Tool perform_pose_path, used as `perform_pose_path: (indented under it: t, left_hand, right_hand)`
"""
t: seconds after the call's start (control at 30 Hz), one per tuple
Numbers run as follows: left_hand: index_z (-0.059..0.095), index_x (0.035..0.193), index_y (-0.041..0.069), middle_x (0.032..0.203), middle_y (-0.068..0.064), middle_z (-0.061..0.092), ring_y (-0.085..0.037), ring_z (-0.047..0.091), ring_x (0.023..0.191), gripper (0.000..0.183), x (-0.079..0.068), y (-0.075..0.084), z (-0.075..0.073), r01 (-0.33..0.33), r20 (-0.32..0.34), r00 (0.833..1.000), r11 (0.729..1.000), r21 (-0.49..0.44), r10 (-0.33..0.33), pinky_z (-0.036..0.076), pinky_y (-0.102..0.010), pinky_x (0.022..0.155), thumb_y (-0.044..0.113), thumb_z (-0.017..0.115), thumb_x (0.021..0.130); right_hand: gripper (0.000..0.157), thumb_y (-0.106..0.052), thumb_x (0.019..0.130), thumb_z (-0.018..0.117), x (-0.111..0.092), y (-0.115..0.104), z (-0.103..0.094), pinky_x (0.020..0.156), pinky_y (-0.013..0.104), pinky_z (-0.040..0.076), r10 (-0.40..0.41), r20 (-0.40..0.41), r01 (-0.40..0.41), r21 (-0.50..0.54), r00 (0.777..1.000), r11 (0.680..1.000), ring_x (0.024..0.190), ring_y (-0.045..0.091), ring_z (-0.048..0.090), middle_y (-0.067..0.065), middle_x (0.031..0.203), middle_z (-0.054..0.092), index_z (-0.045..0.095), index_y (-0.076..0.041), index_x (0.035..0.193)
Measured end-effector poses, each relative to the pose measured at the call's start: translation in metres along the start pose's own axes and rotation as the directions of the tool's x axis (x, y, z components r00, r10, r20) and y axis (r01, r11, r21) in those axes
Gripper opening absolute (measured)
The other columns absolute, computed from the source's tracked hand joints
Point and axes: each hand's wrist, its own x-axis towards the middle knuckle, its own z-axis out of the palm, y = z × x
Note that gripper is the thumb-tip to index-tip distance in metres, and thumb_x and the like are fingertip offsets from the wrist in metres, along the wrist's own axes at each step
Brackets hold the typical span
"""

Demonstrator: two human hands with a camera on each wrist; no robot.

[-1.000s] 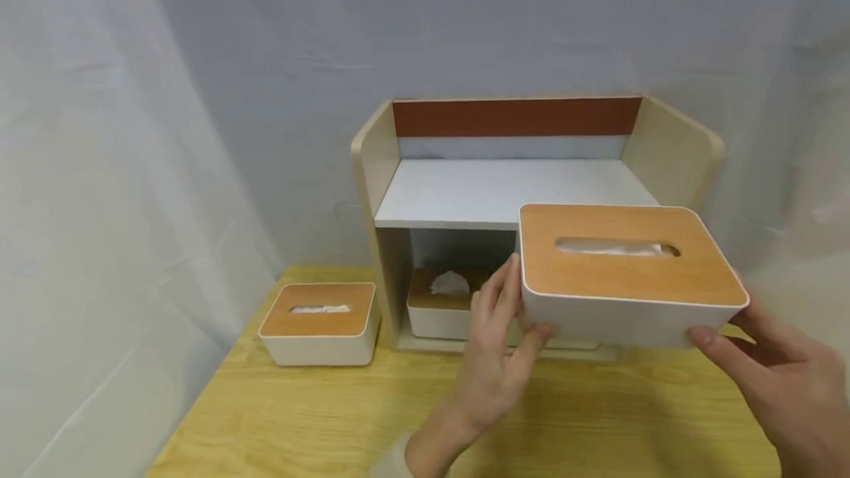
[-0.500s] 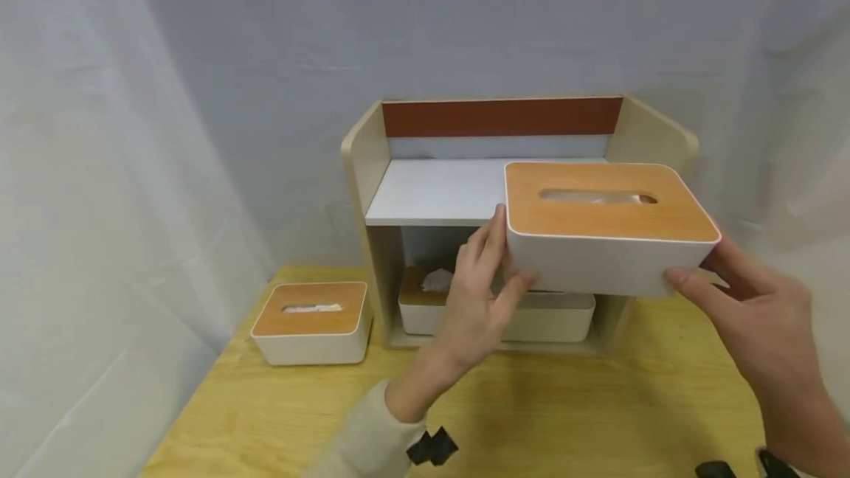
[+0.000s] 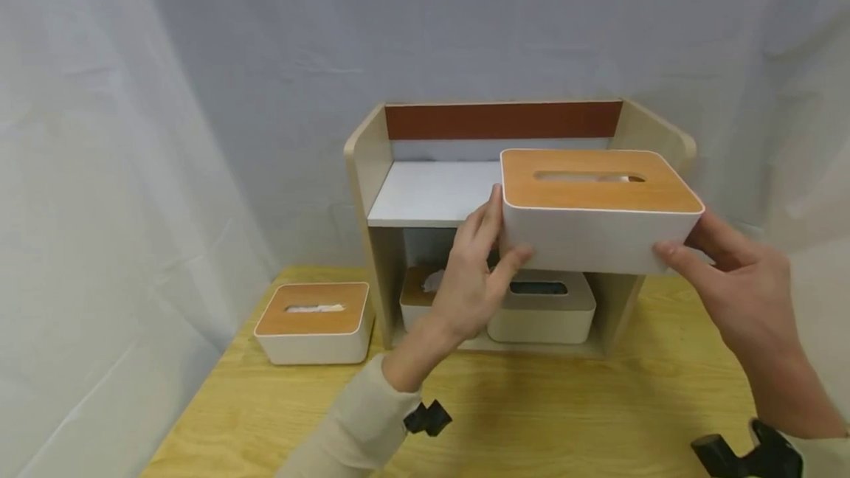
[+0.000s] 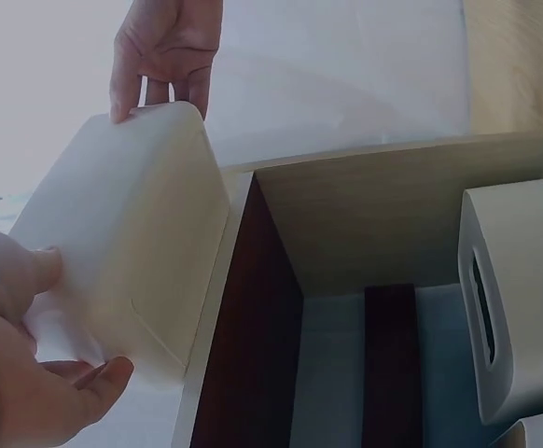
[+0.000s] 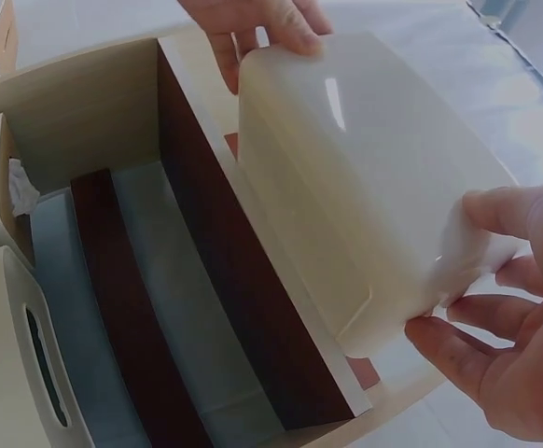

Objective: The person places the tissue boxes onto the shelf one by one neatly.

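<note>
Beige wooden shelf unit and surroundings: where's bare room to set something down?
Free: white upper shelf, between beige left panel and held orange-topped white tissue box; yellow wooden table between forearms. Crowded: lower compartment, brown-topped box left, grey-topped box right.

White held tissue box (image 3: 598, 242), orange-tan lid (image 3: 598, 196)

A white tissue box (image 3: 315, 324) with a wood-coloured lid sits towards the left of the yellowish wooden worktop (image 3: 265, 411). Side by side in a lower compartment (image 3: 388, 271) stand a brown-lidded box (image 3: 415, 299), tissue poking out, and a paler, dark-slotted box (image 3: 543, 324). Pale cloth (image 3: 265, 50) hangs behind.
</note>
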Motion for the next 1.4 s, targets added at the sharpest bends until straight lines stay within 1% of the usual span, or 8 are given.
perform_pose_path:
  t: [0.03,0.13,0.23,0.43,0.67,0.9,1.13,1.4]
  left_hand:
    - [0.019,0.156,-0.003,0.153,-0.025,0.036,-0.035,0.038,0.136,0.077,0.001,0.0,0.0,0.0,0.003,1.0,1.0,-0.001,0.0,0.044,-0.046,0.105,0.017,0.064,0.096]
    - [0.018,0.155,-0.005,0.152,-0.027,0.035,-0.035,0.041,0.135,0.076,0.006,-0.003,-0.001,-0.006,0.016,1.0,1.0,-0.01,0.007,0.047,-0.043,0.102,0.015,0.063,0.097]
    - [0.015,0.155,-0.006,0.152,-0.027,0.035,-0.034,0.045,0.132,0.076,0.013,-0.008,-0.002,0.001,0.04,0.999,1.0,-0.004,-0.001,0.048,-0.043,0.1,0.014,0.062,0.098]
    - [0.009,0.157,-0.003,0.158,-0.021,0.031,-0.029,0.039,0.139,0.073,0.029,-0.013,-0.007,0.083,0.118,0.99,0.996,-0.025,-0.08,0.044,-0.046,0.106,0.017,0.055,0.103]
    - [0.005,0.158,-0.001,0.163,-0.016,0.019,-0.024,0.03,0.146,0.071,0.042,-0.019,-0.009,0.149,0.179,0.974,0.988,-0.04,-0.14,0.039,-0.044,0.112,0.015,0.05,0.105]
    - [0.006,0.157,-0.004,0.162,-0.019,0.021,-0.024,0.034,0.144,0.07,0.05,-0.023,-0.008,0.161,0.17,0.973,0.987,-0.01,-0.157,0.042,-0.041,0.109,0.013,0.049,0.105]
    - [0.008,0.157,-0.004,0.159,-0.02,0.03,-0.025,0.043,0.139,0.07,0.057,-0.028,-0.003,0.179,0.158,0.97,0.982,0.057,-0.186,0.046,-0.034,0.104,0.016,0.05,0.105]
    - [0.015,0.155,-0.007,0.153,-0.023,0.038,-0.027,0.043,0.138,0.066,0.062,-0.033,0.009,0.194,0.101,0.971,0.959,0.205,-0.218,0.038,-0.033,0.111,0.017,0.05,0.105]
  right_hand:
    - [0.061,0.004,0.087,0.072,0.001,0.0,0.0,0.079,0.008,0.049,-0.013,0.0,0.013,0.022,1.0,1.0,0.102,0.005,0.062,-0.011,0.125,0.066,0.054,-0.012,0.142]
    - [0.061,0.001,0.089,0.071,0.005,0.0,0.003,0.079,0.007,0.049,-0.026,0.008,0.027,-0.025,1.0,0.999,0.104,0.005,0.061,-0.011,0.126,0.066,0.052,-0.016,0.144]
    - [0.062,-0.011,0.091,0.072,0.01,-0.001,0.004,0.08,0.005,0.046,0.027,0.015,-0.024,-0.148,1.0,0.989,0.108,0.002,0.058,-0.012,0.127,0.065,0.049,-0.025,0.147]
    - [0.061,-0.023,0.094,0.07,0.025,0.0,0.009,0.079,0.004,0.046,0.086,0.032,-0.077,-0.212,0.996,0.974,0.109,-0.001,0.057,0.003,0.144,0.056,0.045,-0.031,0.149]
    - [0.058,-0.021,0.093,0.071,0.035,0.004,0.017,0.079,0.005,0.046,0.014,-0.014,-0.017,-0.226,1.0,0.974,0.102,-0.005,0.059,0.006,0.138,0.06,0.05,-0.027,0.147]
    - [0.055,-0.017,0.092,0.072,0.044,0.01,0.024,0.078,0.006,0.047,-0.036,-0.041,0.027,-0.205,0.999,0.978,0.098,-0.005,0.06,-0.004,0.119,0.066,0.054,-0.019,0.144]
    - [0.053,-0.022,0.094,0.069,0.051,0.014,0.032,0.086,0.009,0.047,-0.029,-0.069,0.01,-0.262,0.997,0.965,0.104,-0.004,0.06,0.017,0.133,0.062,0.052,-0.017,0.145]
    - [0.053,-0.019,0.095,0.067,0.054,0.019,0.041,0.086,0.009,0.047,-0.047,-0.103,0.015,-0.285,0.994,0.958,0.117,0.012,0.061,0.014,0.136,0.058,0.05,-0.015,0.145]
